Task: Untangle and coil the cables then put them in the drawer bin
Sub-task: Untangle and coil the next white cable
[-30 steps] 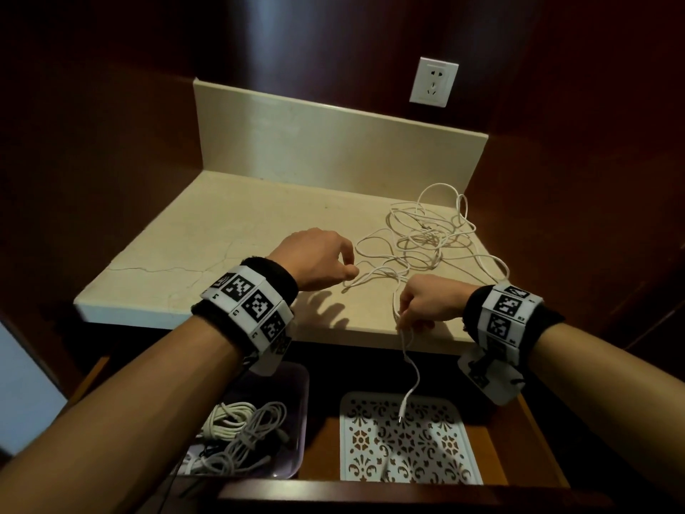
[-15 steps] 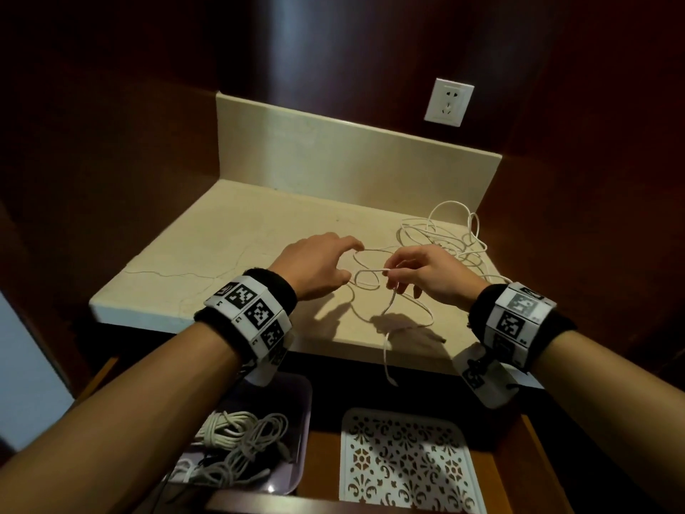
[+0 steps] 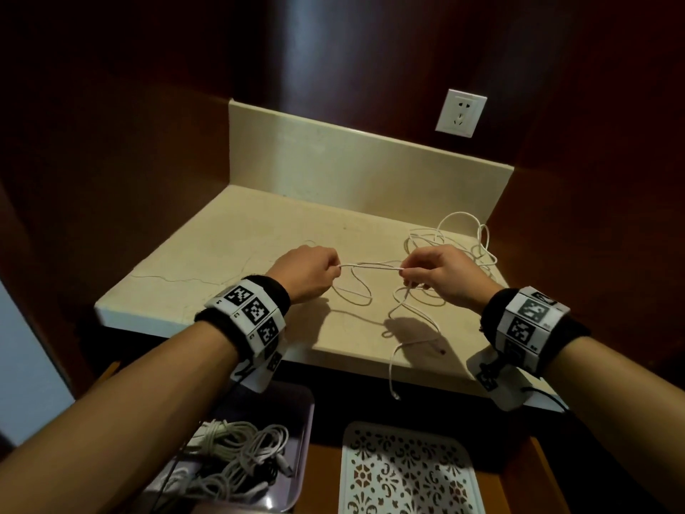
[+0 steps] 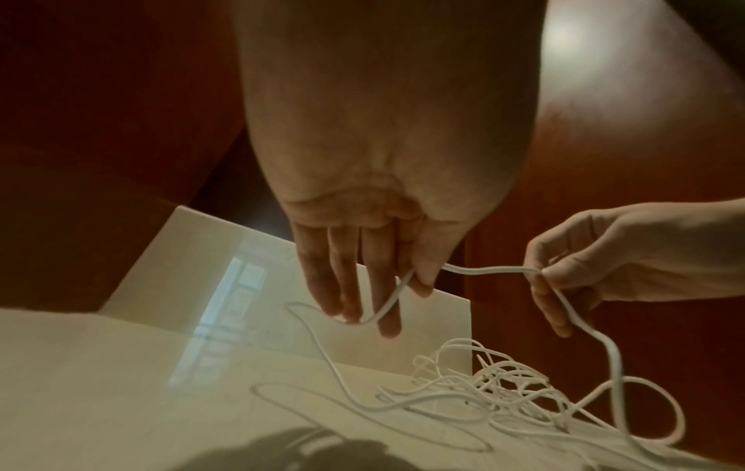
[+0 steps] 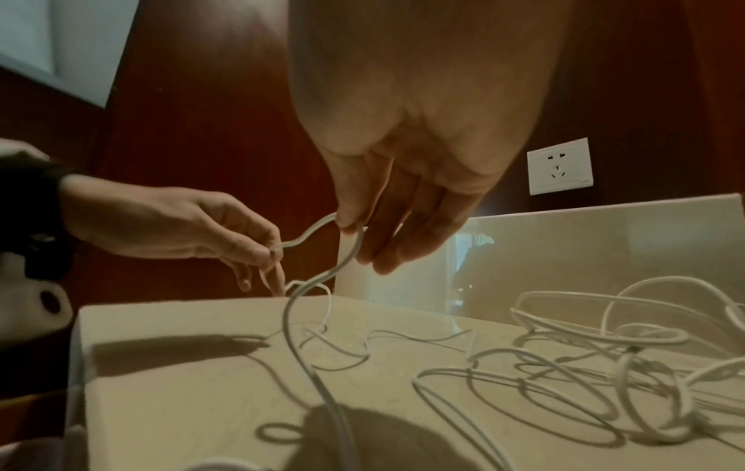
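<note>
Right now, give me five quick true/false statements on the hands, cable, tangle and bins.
1. Both hands pinch the same white cable. True: left hand and right hand hold a span between them.
2. The tangle lies left of the left hand. False: it lies behind the right hand.
3. One cable end hangs over the counter edge. True.
4. The purple bin is empty. False: it holds coiled cables.
5. A plug sits in the wall socket. False: nothing is plugged in.

Cable now taut between hands.
</note>
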Action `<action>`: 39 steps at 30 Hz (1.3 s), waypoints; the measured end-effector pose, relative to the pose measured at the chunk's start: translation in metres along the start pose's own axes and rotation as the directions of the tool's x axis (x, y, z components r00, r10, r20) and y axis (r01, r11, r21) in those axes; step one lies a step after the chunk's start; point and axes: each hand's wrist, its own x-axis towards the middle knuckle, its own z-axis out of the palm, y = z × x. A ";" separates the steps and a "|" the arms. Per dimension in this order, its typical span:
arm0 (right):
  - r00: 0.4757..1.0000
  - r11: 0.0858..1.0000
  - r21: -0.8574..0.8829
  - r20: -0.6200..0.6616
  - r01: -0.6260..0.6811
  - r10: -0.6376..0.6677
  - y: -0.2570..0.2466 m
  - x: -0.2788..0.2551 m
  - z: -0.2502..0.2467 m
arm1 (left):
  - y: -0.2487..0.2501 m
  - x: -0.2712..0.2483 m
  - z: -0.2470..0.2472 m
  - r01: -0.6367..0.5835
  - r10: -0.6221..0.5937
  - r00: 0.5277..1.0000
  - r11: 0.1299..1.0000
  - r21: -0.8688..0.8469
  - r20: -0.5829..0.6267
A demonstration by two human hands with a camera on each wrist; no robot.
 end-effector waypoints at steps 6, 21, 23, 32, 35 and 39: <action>0.997 0.986 -0.166 -0.074 -0.028 0.016 0.020 0.005 -0.006 | -0.006 0.006 -0.008 0.040 -0.028 0.997 0.980 0.193 -0.065; 0.997 0.926 -0.377 0.080 0.014 0.018 0.003 0.010 -0.001 | 0.012 0.010 -0.009 -0.124 0.120 0.987 0.992 -0.033 -0.106; 0.992 0.961 -0.267 0.119 0.070 -0.039 -0.008 0.012 0.008 | 0.016 0.010 -0.007 -0.132 0.125 0.984 0.990 -0.047 -0.129; 0.993 0.993 -0.098 0.101 0.063 -0.053 -0.011 0.016 0.002 | 0.004 0.009 -0.005 -0.119 0.086 0.974 0.981 -0.150 -0.209; 0.983 0.973 -0.197 0.161 0.120 -0.089 -0.018 0.017 0.008 | 0.005 0.008 -0.005 -0.121 0.082 0.971 0.979 -0.164 -0.224; 0.994 0.937 -0.337 0.084 0.091 -0.066 -0.008 0.023 0.006 | 0.004 0.006 -0.008 -0.052 0.020 0.976 0.988 -0.142 -0.216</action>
